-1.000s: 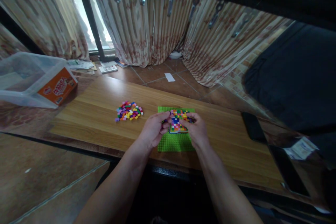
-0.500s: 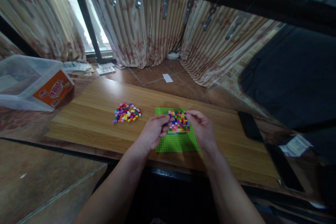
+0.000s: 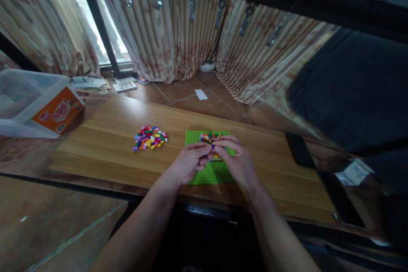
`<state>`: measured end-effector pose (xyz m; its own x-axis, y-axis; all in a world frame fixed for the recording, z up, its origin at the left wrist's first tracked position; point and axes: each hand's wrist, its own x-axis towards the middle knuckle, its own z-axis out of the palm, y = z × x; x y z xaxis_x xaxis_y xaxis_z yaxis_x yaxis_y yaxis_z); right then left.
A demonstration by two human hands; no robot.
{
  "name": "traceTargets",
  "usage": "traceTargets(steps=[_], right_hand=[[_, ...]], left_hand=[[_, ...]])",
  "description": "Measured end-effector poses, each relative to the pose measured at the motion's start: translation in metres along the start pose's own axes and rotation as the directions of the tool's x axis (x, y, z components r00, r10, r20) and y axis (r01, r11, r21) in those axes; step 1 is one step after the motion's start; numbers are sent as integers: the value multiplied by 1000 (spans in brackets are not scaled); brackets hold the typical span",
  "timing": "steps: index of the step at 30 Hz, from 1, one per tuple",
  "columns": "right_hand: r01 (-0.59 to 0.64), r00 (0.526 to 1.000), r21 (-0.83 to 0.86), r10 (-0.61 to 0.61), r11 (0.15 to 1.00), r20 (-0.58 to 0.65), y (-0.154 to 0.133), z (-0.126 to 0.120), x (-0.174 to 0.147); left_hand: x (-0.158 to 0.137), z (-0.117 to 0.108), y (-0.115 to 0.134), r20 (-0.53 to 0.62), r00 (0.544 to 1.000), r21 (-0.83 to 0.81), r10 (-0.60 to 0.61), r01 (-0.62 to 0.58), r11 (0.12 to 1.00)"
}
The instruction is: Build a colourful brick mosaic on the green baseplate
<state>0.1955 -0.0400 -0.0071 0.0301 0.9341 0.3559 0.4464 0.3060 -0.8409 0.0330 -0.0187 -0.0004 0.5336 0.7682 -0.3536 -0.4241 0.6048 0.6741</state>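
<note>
Over a green studded baseplate, both my hands meet at the fingertips. A small purple toy brick shows between them. My left hand is closed, thumb and forefinger pinching at the brick from the left. From the right, my right hand closes its thumb and fingers on the same spot. Beneath them a block of many-coloured bricks stands on the baseplate, largely hidden by my fingers. Left of the hands lies a loose pile of coloured bricks on the wooden table.
A clear plastic bin with an orange label stands at the table's left end. On the right lies a black phone-like object, with a folded paper packet beyond it. Curtains hang behind the table.
My right hand has moved left from the block's right edge to meet my left fingertips, covering more of the block. The whole view has shifted slightly.
</note>
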Motion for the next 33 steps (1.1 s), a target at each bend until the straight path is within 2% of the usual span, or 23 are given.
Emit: traceTargets(steps=[7,12,16,22,28,33], right_hand=[[0,1000,-26,0,1000,-19,2,-7,3],[-17,997,-124,7,992,-79,16,-25,5],[-29,999,-249,23,968,-27,20,-25,3],[3,999,-353,10,935,33,15,-16,2],[-75,997,-283,63,956,-50,24,-11,5],[-230,967,-84,218,969,-133,35,-4,8]], left_hand=[[-2,1,2,-25,1000,34,-4,4,999],[-4,-2,14,-166,983,18,79,-77,997],[-4,-3,19,-250,963,-1,104,-108,994],[-3,0,16,-231,967,-7,108,-113,994],[-3,-2,14,-226,968,1,112,-115,993],[-2,-2,13,-228,968,-7,108,-112,994]])
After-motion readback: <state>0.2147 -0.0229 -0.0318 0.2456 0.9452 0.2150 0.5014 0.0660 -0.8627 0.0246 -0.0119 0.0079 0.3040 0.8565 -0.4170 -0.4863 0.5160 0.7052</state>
